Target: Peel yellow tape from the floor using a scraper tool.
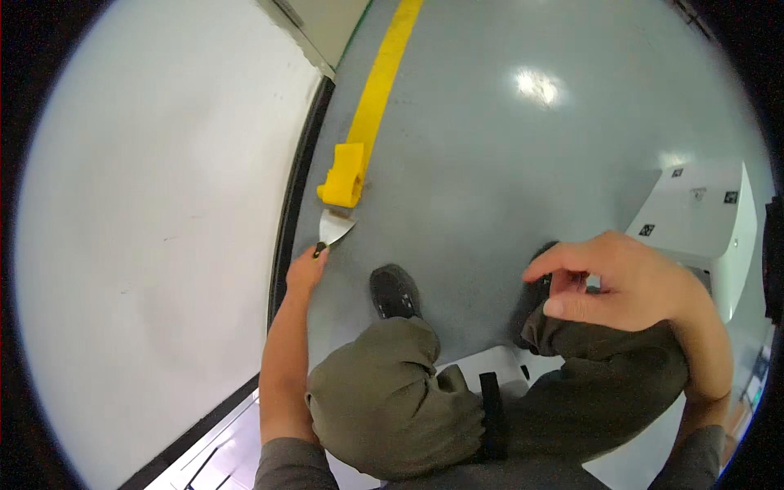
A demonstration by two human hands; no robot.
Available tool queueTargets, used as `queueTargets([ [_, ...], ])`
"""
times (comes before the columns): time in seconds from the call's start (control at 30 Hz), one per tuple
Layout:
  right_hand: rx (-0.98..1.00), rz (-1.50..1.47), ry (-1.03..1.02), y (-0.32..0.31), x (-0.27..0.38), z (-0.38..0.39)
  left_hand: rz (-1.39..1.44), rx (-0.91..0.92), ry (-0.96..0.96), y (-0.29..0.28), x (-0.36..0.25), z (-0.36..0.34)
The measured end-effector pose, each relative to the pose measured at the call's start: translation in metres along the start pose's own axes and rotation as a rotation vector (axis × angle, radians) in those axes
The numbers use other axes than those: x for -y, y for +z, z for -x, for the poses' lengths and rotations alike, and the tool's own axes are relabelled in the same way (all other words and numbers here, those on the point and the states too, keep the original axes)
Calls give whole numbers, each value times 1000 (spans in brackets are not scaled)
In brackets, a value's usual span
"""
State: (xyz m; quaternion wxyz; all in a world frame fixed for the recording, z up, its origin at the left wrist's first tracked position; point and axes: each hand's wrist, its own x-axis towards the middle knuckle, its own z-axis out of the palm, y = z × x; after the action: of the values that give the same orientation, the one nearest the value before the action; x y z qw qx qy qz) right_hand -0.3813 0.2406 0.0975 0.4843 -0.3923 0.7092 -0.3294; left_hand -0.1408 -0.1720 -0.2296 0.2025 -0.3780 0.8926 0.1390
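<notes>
My left hand (305,272) is closed around the dark handle of a putty knife (336,228), low over the grey floor beside the wall. Its wide metal blade points away from me, close to a crumpled, peeled-up piece of yellow floor tape (345,175). That loose piece lies at the near end of a yellow tape strip (382,82) on the floor; whether the blade touches it I cannot tell. My right hand (618,281) hangs above my right knee with nothing in it, fingers loosely curved and thumb apart from them.
On the left runs a white wall panel (171,220) with a black base edge (287,220). A white box-like piece of equipment (694,208) with small black-and-white square markers stands at the right. My black shoes (394,291) rest on the grey floor, and something white (482,365) shows beneath me.
</notes>
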Motion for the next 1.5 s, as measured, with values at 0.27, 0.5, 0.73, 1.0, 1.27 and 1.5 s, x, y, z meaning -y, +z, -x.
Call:
queueTargets([
  [0.27,23,13,10,0,0,-11,0,51,6,-5,-60,-26],
  [0.5,42,1,-25,1,-3,-4,158,-23,-45,38,-14,8],
  [0.73,8,-25,-15,-4,-8,-2,43,50,-24,11,-19,-3],
  [1.0,61,94,-32,3,-2,-2,-109,36,91,3,-19,-9],
  [1.27,54,33,2,1,-11,-1,147,-195,208,30,26,2],
  [1.5,68,48,-11,4,-8,-5,86,-79,79,4,-22,-26],
])
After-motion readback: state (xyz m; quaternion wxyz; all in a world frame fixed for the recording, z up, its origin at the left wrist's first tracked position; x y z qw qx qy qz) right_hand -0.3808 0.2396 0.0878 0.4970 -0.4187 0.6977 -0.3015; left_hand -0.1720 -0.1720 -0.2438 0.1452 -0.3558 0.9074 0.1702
